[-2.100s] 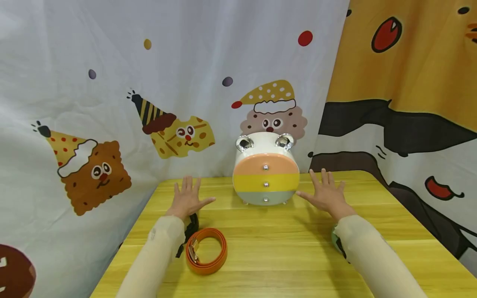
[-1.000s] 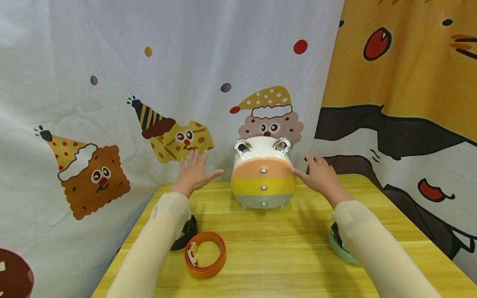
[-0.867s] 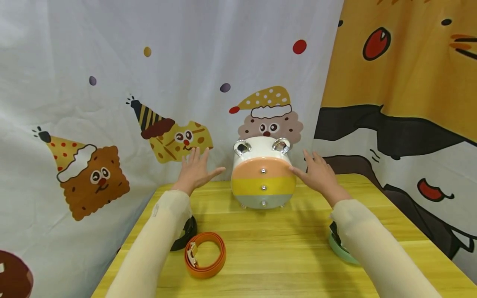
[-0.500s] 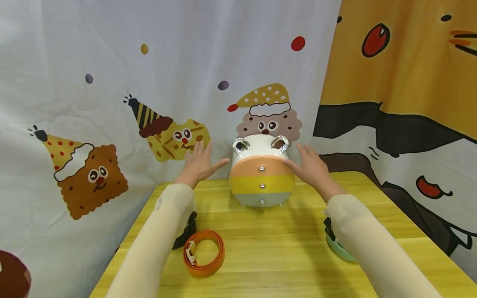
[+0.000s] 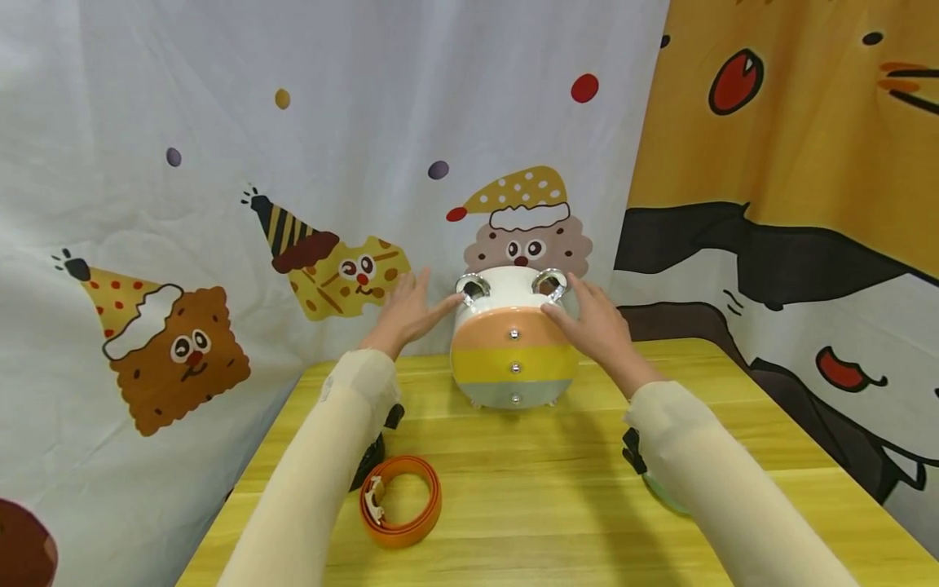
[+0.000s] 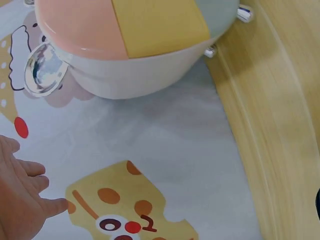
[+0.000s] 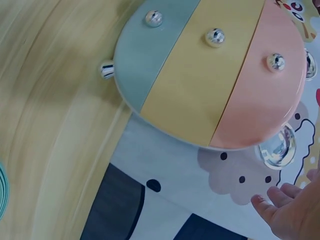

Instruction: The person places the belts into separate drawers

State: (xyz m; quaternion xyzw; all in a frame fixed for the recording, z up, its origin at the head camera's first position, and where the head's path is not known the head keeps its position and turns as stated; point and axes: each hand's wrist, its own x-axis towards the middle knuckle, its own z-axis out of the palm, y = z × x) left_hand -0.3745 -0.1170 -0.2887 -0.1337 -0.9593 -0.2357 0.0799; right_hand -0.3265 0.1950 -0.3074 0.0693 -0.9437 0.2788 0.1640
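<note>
A small rounded chest of drawers stands at the table's back, its peach, yellow and grey-green drawer fronts closed, each with a silver knob. Two silver ear-like rings top its white body. My left hand is raised by its left side, fingers extended, thumb toward the left ear. In the left wrist view this hand is apart from the chest. My right hand is raised at the other side, near the right ear; contact cannot be told in the head view. The right wrist view shows a gap between hand and chest.
A coiled orange belt with a metal buckle lies on the wooden table. Beside it, a black coil is partly under my left sleeve. A green coil shows below my right sleeve. A printed curtain hangs right behind.
Both hands have risen from low over the table and drawn inward and forward to the chest's upper sides. The chest and the orange belt have not moved.
</note>
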